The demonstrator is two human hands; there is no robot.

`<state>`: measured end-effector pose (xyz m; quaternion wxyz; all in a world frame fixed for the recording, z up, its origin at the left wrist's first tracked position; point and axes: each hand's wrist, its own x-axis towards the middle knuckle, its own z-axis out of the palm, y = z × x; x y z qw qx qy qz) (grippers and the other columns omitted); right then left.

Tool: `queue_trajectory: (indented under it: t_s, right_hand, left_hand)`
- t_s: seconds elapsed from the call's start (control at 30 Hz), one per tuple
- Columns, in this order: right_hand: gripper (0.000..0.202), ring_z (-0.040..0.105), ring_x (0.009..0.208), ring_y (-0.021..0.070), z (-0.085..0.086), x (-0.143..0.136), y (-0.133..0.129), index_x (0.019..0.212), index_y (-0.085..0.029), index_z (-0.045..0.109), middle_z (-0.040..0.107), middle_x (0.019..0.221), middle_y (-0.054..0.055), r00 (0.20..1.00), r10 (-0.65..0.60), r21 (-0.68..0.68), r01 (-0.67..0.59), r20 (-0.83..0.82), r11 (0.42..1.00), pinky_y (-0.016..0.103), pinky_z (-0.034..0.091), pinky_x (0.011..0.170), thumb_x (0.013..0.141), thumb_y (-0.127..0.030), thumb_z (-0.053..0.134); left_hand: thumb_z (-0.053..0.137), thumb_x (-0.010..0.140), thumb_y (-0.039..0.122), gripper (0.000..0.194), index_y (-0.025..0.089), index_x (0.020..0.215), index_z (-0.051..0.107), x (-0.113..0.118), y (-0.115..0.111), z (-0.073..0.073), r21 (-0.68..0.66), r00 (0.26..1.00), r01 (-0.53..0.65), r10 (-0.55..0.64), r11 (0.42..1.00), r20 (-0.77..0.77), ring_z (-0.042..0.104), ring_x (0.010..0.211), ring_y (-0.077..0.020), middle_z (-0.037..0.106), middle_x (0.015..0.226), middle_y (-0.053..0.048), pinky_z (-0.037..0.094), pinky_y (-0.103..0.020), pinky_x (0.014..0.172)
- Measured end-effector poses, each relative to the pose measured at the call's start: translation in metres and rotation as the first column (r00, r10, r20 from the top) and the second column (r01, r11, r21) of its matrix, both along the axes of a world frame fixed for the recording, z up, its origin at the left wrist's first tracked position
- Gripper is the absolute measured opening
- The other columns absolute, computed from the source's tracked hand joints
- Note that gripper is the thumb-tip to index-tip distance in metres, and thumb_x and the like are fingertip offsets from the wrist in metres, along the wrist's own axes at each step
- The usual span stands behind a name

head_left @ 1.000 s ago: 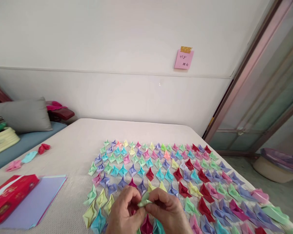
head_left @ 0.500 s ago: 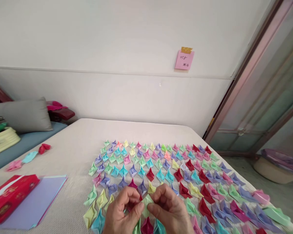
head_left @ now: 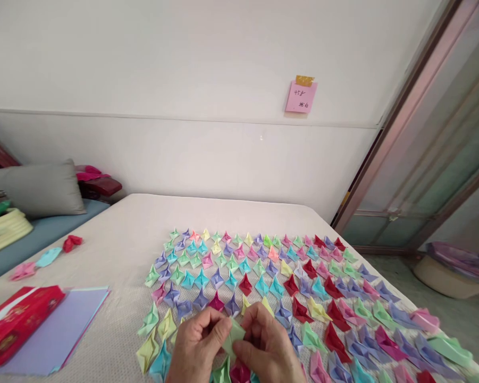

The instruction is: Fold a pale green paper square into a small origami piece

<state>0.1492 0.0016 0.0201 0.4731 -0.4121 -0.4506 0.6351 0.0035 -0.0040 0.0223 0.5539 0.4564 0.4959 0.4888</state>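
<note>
Where half a second ago the pale green paper piece (head_left: 234,335) stood spread between the fingertips, both the left hand (head_left: 197,348) and right hand (head_left: 265,348) now pinch it flatter; folded boats (head_left: 263,276) lie beyond; a fold seems pressed.

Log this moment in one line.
left hand + right hand: pinching light green folded paper | over origami rows | bed

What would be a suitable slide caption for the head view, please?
Left hand and right hand pinch a pale green paper piece above rows of folded paper shapes.
</note>
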Motion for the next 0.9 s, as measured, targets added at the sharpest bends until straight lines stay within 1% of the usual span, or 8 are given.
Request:
queue_trajectory:
  t_s: [0.07,0.13,0.3,0.47,0.6,0.73,0.8,0.9]
  right_hand:
    - [0.025,0.043,0.047,0.0068,0.005,0.003,0.001,0.073,-0.022,0.046,0.051,0.053,-0.011,0.995,-0.061,-0.006,0.061,-0.074,0.998,0.020,0.031,0.047,0.064,-0.009,0.066]
    - [0.026,0.045,0.047,0.0067,0.010,0.005,0.002,0.073,-0.021,0.047,0.054,0.053,-0.010,0.989,-0.083,-0.017,0.082,-0.123,0.997,0.019,0.033,0.047,0.065,-0.011,0.069]
    - [0.026,0.048,0.050,0.0066,0.015,0.004,0.001,0.077,-0.021,0.051,0.058,0.056,-0.010,0.976,-0.095,0.010,0.098,-0.195,0.995,0.019,0.036,0.050,0.065,-0.011,0.072]
    - [0.023,0.052,0.052,0.0073,0.013,0.004,-0.002,0.082,-0.021,0.057,0.059,0.059,-0.009,0.987,-0.058,0.027,0.063,-0.150,0.998,0.020,0.037,0.052,0.066,-0.009,0.069]
    - [0.023,0.050,0.053,0.0077,0.010,0.006,-0.001,0.085,-0.021,0.061,0.059,0.060,-0.009,0.994,-0.035,0.039,0.039,-0.107,0.998,0.021,0.035,0.053,0.067,-0.008,0.066]
    - [0.014,0.047,0.052,0.0078,0.008,0.006,0.000,0.073,-0.018,0.062,0.057,0.058,-0.007,0.990,0.035,0.050,-0.029,-0.135,0.998,0.021,0.032,0.051,0.065,-0.012,0.072]
    - [0.015,0.047,0.052,0.0079,0.008,0.007,0.001,0.070,-0.018,0.062,0.057,0.058,-0.006,0.983,0.065,0.013,-0.064,-0.173,0.998,0.021,0.032,0.051,0.066,-0.016,0.076]
    - [0.016,0.044,0.052,0.0069,0.005,0.009,0.002,0.069,-0.016,0.065,0.055,0.058,-0.006,0.980,0.080,0.000,-0.081,-0.180,0.997,0.021,0.030,0.053,0.066,-0.021,0.081]
  left_hand:
    - [0.078,0.070,0.040,0.026,0.017,0.076,0.067,0.001,0.000,0.002,-0.022,0.992,0.044,-0.041,0.999,0.117,0.050,0.055,-0.0119,0.062,0.061,0.002,0.038,-0.022,0.054]
    - [0.081,0.066,0.033,0.027,0.016,0.082,0.068,0.003,0.000,0.004,-0.017,0.985,0.064,-0.061,0.998,0.159,0.056,0.059,-0.0135,0.069,0.065,0.000,0.041,-0.023,0.057]
    - [0.078,0.071,0.032,0.024,0.019,0.088,0.068,0.001,-0.001,0.001,0.017,0.983,0.063,-0.065,0.998,0.169,0.058,0.065,-0.0147,0.069,0.071,0.000,0.044,-0.025,0.063]
    - [0.077,0.074,0.035,0.018,0.020,0.084,0.073,-0.003,-0.002,-0.003,0.121,0.991,0.055,-0.069,0.991,0.111,0.052,0.064,-0.0123,0.064,0.069,0.002,0.039,-0.022,0.060]
    - [0.079,0.071,0.036,0.020,0.020,0.081,0.071,-0.002,-0.002,0.001,0.097,0.980,0.089,-0.105,0.991,0.170,0.050,0.065,-0.0124,0.061,0.069,0.002,0.039,-0.022,0.061]
    - [0.079,0.069,0.038,0.026,0.019,0.082,0.066,-0.001,0.000,0.008,0.009,0.941,0.209,-0.204,0.978,0.271,0.049,0.058,-0.0107,0.059,0.067,0.004,0.037,-0.022,0.056]
    - [0.076,0.070,0.039,0.026,0.018,0.081,0.064,-0.003,0.001,0.012,-0.022,0.940,0.251,-0.239,0.968,0.242,0.048,0.055,-0.0106,0.056,0.064,0.004,0.035,-0.023,0.054]
    - [0.072,0.074,0.037,0.023,0.019,0.073,0.058,-0.007,-0.001,0.020,0.027,0.973,0.223,-0.224,0.974,0.051,0.043,0.056,-0.0108,0.049,0.061,0.006,0.032,-0.023,0.054]
